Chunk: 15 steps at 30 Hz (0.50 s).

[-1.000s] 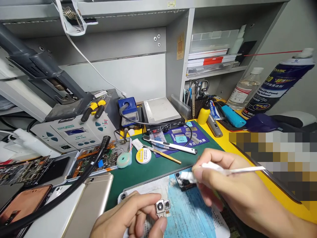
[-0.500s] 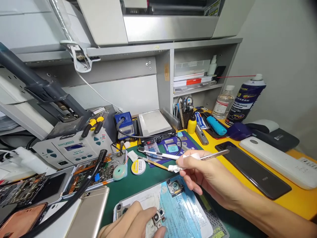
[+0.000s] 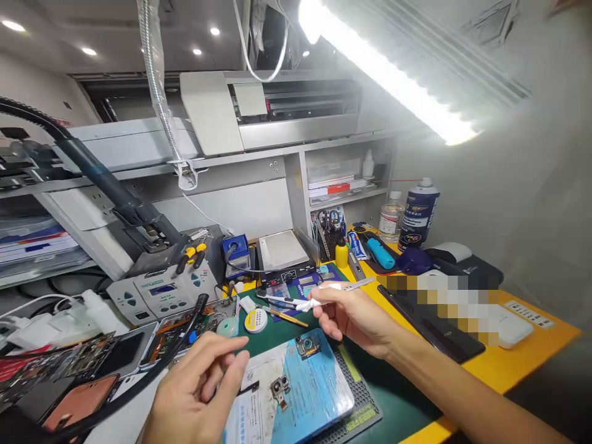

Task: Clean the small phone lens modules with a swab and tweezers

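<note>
My right hand [image 3: 346, 308] is closed round metal tweezers [image 3: 361, 283] and a crumpled white tissue [image 3: 308, 304] above the green mat. My left hand [image 3: 201, 382] hovers at the left edge of a blue and white pad [image 3: 314, 394], fingers bent and thumb apart, with nothing seen between them. On the pad lie a small dual camera module [image 3: 280, 387] and a larger camera module [image 3: 308, 345] near its far corner. A brush [image 3: 291, 317] lies beyond the pad, beside a round white-labelled tin [image 3: 256, 320].
A black hose [image 3: 152, 376] crosses the left side over phone parts. Behind stand a rework station [image 3: 161, 290], a heating plate [image 3: 284, 250] and a yellow bottle [image 3: 341, 253]. A spray can [image 3: 419, 216] and a dark phone [image 3: 430, 324] are at the right.
The view has tilted up and back, bringing in the lamp and ceiling. My left hand has come off the small camera module and moved left. My right hand still holds the tweezers and tissue.
</note>
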{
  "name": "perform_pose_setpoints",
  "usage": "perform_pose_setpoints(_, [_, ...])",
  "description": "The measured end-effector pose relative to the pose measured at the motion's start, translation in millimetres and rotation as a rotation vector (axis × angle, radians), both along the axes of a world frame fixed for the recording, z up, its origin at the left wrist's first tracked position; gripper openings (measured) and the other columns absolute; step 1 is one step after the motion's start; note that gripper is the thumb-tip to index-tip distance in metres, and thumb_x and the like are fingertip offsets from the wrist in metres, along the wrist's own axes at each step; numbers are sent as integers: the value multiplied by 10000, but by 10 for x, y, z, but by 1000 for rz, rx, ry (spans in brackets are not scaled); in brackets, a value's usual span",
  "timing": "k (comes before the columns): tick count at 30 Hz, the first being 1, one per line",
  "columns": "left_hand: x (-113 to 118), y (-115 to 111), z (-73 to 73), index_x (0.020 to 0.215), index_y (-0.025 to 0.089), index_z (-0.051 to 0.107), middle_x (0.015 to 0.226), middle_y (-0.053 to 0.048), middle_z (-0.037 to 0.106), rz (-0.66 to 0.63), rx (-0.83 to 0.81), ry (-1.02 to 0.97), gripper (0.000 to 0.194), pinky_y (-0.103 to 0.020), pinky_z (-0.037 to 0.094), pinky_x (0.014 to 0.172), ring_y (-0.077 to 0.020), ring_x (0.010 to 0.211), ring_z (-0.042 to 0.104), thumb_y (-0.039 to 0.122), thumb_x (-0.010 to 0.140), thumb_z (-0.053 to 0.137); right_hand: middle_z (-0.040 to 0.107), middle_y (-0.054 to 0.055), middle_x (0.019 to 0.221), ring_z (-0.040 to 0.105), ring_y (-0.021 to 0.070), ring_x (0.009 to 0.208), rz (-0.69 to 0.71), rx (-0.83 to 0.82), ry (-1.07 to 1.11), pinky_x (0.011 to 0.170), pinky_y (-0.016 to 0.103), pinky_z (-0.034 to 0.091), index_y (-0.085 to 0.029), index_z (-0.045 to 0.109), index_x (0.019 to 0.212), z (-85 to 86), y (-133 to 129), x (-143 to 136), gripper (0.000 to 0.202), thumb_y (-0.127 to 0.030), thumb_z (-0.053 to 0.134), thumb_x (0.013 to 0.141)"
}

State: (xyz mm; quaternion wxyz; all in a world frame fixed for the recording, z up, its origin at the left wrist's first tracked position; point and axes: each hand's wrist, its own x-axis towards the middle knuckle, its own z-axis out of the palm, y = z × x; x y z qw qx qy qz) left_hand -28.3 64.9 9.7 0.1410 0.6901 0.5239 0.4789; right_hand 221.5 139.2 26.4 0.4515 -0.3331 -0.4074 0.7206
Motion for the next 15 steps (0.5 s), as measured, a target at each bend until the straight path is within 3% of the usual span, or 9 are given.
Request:
perform_pose_setpoints(3, [-59, 6, 203, 999, 245, 710, 888, -16, 654, -3, -113, -23, 244, -221, 475, 635, -164, 821, 621, 451, 892, 634, 650, -5, 664, 568, 65, 439, -36, 62, -16, 342, 129, 405, -142, 596, 769, 0, 22, 16, 175, -269, 698, 833])
perform_pose_setpoints(7, [-54, 40, 372, 993, 221, 700, 868, -18, 633, -68, -254, 118, 331, -255, 454, 639, -160, 748, 580, 518, 893, 593, 656, -6, 659, 593, 78, 460, -22, 115, -38, 343, 126, 400, -144, 599, 821, -12, 14, 6, 195, -301, 712, 841])
perform_pose_setpoints(11, [111, 82, 449, 1002, 240, 694, 840, 7, 570, -104, -304, 233, 332, -283, 371, 596, -133, 623, 457, 528, 900, 563, 659, 17, 646, 600, 91, 452, 105, 121, -29, 331, 136, 401, -132, 600, 779, -52, -11, -21, 273, -375, 704, 848])
perform_pose_setpoints(15, [361, 119, 509, 1054, 261, 686, 872, 13, 584, -174, -281, 288, 275, -290, 377, 643, -138, 656, 466, 459, 874, 623, 660, 31, 644, 617, 105, 463, 234, 118, -3, 334, 146, 415, -118, 618, 776, -98, -25, -36, 328, -427, 706, 839])
